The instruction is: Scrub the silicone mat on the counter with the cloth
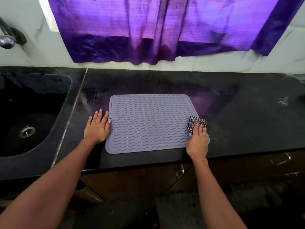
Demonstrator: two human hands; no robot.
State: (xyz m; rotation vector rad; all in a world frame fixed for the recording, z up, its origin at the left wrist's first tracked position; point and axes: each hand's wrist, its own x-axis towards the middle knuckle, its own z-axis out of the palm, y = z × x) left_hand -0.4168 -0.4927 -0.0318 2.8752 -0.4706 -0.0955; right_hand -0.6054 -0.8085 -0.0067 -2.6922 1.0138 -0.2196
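The grey ribbed silicone mat (148, 123) is lying flat on the black counter (239, 113), right of the sink (29, 116). The right hand (198, 139) is bunching the checked cloth (196, 123) at the mat's right edge, fingers curled over it. The left hand (97, 128) is resting flat, fingers straight, touching the mat's left edge, holding nothing. With so light an anchor, a hard stroke could be sliding or buckling the mat.

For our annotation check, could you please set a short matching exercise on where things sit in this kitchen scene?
Things:
1. cloth
2. left hand
3. sink
4. curtain

Places:
A. hanging on the wall behind the counter
B. at the silicone mat's right edge, gripped by the right hand
C. flat at the mat's left edge
D. far left, set into the counter

Pairs: 1-B, 2-C, 3-D, 4-A
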